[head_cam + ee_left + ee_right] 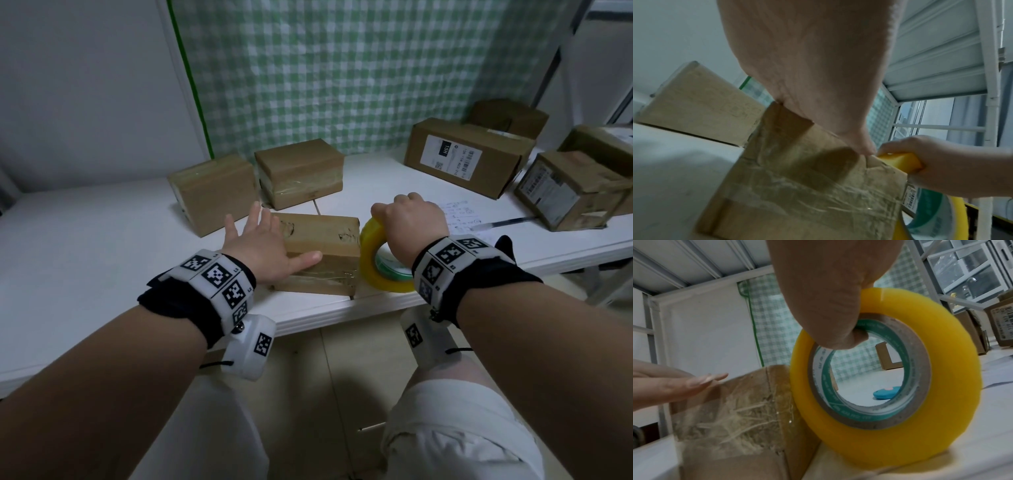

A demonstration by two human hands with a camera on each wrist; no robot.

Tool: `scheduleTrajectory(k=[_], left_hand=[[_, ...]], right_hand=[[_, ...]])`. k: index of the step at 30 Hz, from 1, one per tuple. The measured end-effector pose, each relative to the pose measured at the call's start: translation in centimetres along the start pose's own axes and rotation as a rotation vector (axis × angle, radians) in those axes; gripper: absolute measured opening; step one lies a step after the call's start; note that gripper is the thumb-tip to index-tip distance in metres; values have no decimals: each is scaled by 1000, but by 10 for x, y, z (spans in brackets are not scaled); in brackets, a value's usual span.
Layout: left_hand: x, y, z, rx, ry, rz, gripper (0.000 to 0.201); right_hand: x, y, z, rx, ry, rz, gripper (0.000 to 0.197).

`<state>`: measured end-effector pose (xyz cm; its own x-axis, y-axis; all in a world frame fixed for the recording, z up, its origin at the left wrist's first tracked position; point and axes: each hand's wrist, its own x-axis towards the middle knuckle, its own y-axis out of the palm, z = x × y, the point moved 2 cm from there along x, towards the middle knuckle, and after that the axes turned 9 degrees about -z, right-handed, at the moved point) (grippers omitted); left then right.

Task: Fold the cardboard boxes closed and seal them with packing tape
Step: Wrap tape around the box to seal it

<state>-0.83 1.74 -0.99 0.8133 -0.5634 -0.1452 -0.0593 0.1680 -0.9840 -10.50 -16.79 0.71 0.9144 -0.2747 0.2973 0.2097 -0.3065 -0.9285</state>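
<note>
White table (102,240) carries the gripped tape roll (380,263); sealed box (322,253) touching its left; further boxes (298,171) beyond.

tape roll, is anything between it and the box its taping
Nothing visible. The tape roll, gripped by the right hand, stands at the right end of the box, which the left hand presses flat.

Box label (451,156): "15R" in white on black; barcode and other print too small to read.
Tape core (906,350): green print, illegible.
</note>
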Motion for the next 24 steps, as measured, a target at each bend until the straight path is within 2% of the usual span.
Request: scheduleTrajectory(k=[6,15,21,24], left_hand=[[2,-3,-25,-21,50,21,113],[3,-6,-69,-76,235,39,104],[6,-10,-80,-75,338,74,97],[8,-11,-81,-81,344,101,97]], right_hand=[[0,0,-1,4,-11,11,40],[-1,1,-3,9,-32,-15,37],[-1,5,-5,15,-39,-49,35],[-2,6,-5,17,-41,-60,34]])
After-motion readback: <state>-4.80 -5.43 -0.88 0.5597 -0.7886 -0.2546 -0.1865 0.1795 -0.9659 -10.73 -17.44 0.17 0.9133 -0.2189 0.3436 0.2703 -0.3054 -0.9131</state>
